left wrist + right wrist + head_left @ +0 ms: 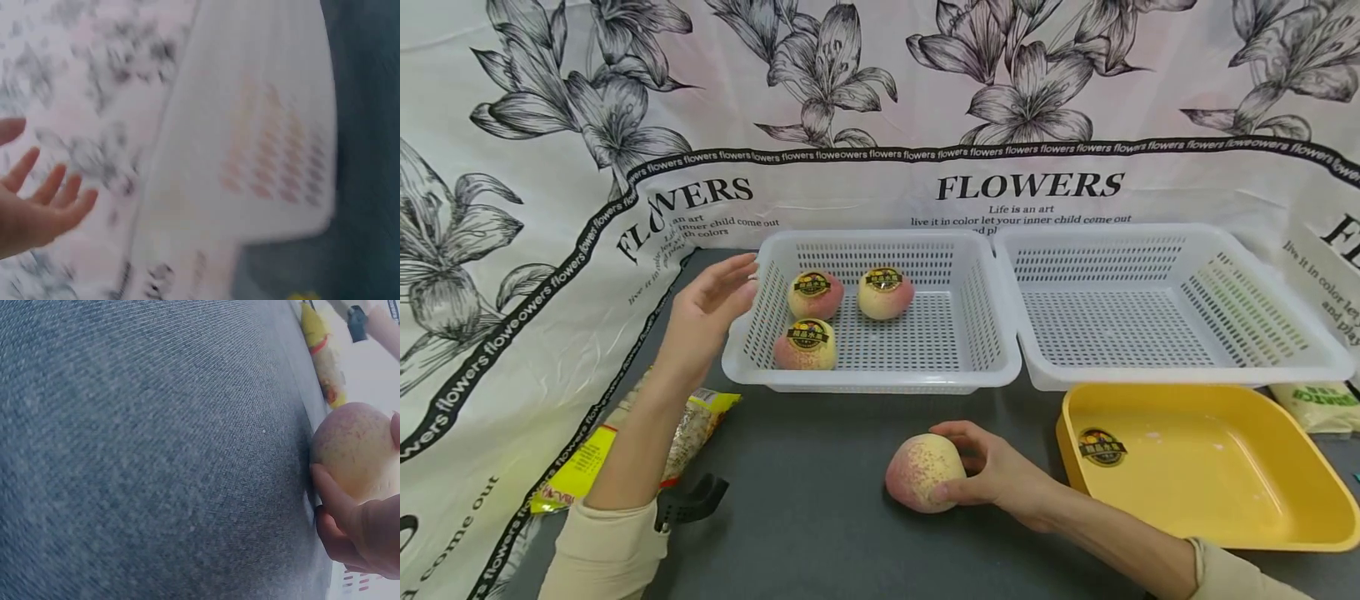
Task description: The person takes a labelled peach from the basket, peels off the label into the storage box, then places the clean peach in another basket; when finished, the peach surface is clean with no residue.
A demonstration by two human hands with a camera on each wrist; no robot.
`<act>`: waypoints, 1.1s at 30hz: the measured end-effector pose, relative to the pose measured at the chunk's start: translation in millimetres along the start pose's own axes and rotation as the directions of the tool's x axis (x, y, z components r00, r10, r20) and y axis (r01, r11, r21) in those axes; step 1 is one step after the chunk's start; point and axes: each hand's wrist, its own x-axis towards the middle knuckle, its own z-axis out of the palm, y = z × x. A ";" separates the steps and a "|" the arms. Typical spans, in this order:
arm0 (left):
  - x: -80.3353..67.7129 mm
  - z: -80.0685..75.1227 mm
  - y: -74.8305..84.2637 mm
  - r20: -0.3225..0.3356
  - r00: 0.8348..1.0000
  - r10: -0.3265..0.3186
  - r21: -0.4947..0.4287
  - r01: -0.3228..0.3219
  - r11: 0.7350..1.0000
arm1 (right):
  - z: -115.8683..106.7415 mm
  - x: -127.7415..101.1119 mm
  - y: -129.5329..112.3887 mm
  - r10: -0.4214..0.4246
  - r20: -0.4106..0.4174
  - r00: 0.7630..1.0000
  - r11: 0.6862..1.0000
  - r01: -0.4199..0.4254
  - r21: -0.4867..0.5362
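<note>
My right hand [992, 473] grips a pink and yellow peach [921, 473] low over the dark table, thumb on the near side and fingers round the far side. In the right wrist view this peach [353, 447] shows close to the grey cloth. Raised at the left end of the left white basket [880, 382], my left hand [700, 304] holds nothing, its fingers spread and relaxed. Inside that basket are a back-left peach [826, 302], a front-left peach [808, 358] and another peach [887, 302], each bearing a black and gold label.
A second white basket [1150, 375] adjoins the first on its right. In front of it sits a yellow tray [1225, 525] with a black and gold label [1102, 447] inside. A food packet [688, 433] lies under my left forearm; another packet [1318, 400] is behind the tray.
</note>
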 end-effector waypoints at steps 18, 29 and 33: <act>-12.4 -20.0 -63.3 0.049 0.934 -0.354 -0.098 0.357 0.929 | -12.1 -15.0 -39.2 -0.022 -0.005 1.000 0.998 0.023 0.062; -12.5 -21.0 -63.8 0.055 0.933 -0.356 -0.151 0.360 0.921 | -118.7 -17.9 -147.6 -0.248 -0.312 0.917 0.957 0.282 0.069; -14.8 -21.2 -63.3 0.062 0.927 -0.369 -0.150 0.374 0.915 | -160.2 -1.8 -144.8 -0.103 -0.422 0.901 0.992 0.124 0.022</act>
